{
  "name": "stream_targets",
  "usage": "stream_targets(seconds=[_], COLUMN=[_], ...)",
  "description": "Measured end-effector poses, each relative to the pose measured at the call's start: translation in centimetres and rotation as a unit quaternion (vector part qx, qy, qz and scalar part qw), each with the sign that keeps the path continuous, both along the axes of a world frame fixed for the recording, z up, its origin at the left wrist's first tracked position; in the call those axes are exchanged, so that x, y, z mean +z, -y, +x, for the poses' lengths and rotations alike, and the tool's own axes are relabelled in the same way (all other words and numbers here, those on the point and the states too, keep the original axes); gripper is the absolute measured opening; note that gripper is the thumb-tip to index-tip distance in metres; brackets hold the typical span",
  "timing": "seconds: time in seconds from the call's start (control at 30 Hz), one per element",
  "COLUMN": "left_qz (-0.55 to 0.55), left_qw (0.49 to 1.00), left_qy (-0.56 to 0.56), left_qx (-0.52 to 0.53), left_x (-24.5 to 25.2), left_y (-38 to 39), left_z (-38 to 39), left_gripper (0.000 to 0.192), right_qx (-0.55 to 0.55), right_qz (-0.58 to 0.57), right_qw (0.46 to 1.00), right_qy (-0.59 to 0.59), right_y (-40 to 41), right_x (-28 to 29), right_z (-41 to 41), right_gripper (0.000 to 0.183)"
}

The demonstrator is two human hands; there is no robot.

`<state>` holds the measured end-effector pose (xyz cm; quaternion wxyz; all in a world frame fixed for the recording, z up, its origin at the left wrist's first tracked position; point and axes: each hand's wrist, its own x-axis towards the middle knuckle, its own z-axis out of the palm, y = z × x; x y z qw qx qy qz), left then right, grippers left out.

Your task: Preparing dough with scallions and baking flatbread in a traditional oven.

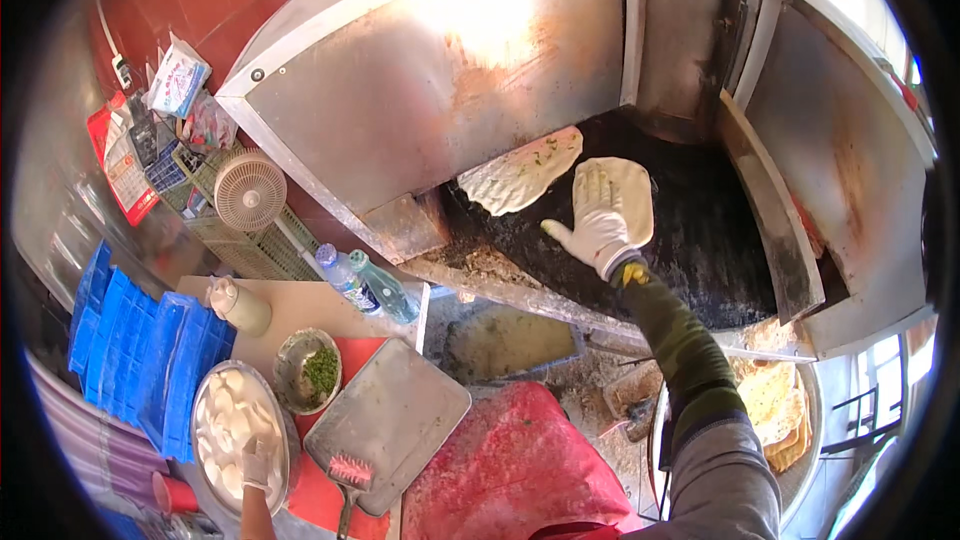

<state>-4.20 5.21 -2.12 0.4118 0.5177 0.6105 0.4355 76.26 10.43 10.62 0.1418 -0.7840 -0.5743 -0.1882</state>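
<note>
My right hand [604, 229], in a white glove with stained fingers, lies flat on an oval of pale dough [637, 195]. Its thumb points out to the left, past the dough's edge. Both are over a round black griddle [697, 240]. Left of the hand, a longer flat dough piece [525, 172] with green specks rests against the griddle's back edge. A dark camouflage sleeve covers my right forearm. My left hand is out of view. Before me hangs a red apron [517, 457] dusted with flour.
Another person's gloved hand [256, 465] reaches into a metal bowl [283, 457] of dough pieces. Beside it are a bowl of chopped greens [321, 371], a metal tray [405, 405] and a pink-bristled brush [350, 470]. Metal panels [420, 90] wall the griddle. Cooked flatbreads [780, 405] lie at right.
</note>
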Motion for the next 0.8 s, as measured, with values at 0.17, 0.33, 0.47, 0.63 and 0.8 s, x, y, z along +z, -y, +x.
stream_targets(seconds=[0.17, 0.33, 0.47, 0.63, 0.8], left_qz=[0.039, -0.04, -0.169, -0.186, -0.157], left_qw=[0.866, 0.729, 0.754, 0.804, 0.716], left_qy=[-0.493, -0.664, -0.624, -0.563, -0.663], left_qx=[0.078, 0.161, 0.115, -0.047, -0.15], left_x=[4.6, -0.7, -4.6, -2.8, 2.2], left_y=[1.4, 1.9, 1.8, 0.6, 2.2], left_z=[3.7, -3.5, -11.4, -6.4, -2.1], left_gripper=[0.039, 0.063, 0.072, 0.066, 0.05], right_qx=[-0.02, 0.146, -0.005, -0.039, 0.052], right_qz=[-0.081, -0.079, 0.036, -0.057, 0.052], right_qw=[0.996, 0.986, 0.996, 0.998, 0.997], right_qy=[-0.033, -0.024, -0.084, 0.0, -0.025], right_y=[4.8, 8.6, 8.6, 14.7, 8.4], right_x=[0.3, -0.1, -0.2, -0.9, 2.0], right_z=[-7.4, -9.5, -2.0, -2.9, -1.8], right_gripper=[0.109, 0.106, 0.098, 0.089, 0.089])
